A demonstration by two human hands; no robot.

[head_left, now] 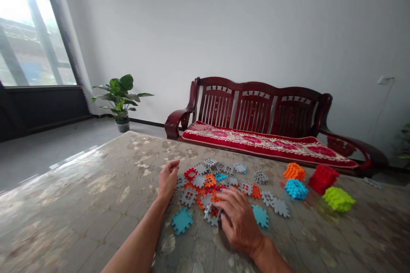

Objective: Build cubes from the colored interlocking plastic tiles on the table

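A loose pile of flat, notched interlocking puzzle tiles in grey, orange, red and blue lies on the table between my hands. My left hand (168,181) rests on its edge at the pile's left side, fingers loosely bent, with nothing seen in it. Over the pile's near right part is my right hand (238,217), its fingers apart and curved down onto the tiles. By its thumb lies a grey tile (211,215), partly hidden. A teal tile (182,220) lies in front of the pile, and another teal tile (260,216) is just right of my right hand.
Sorted stacks stand at the right: orange (294,171), blue (296,189), red (323,178) and lime green (338,199). A patterned cover (105,204) lies over the table. Behind it is a dark red wooden bench (253,106); a potted plant (121,98) stands back left.
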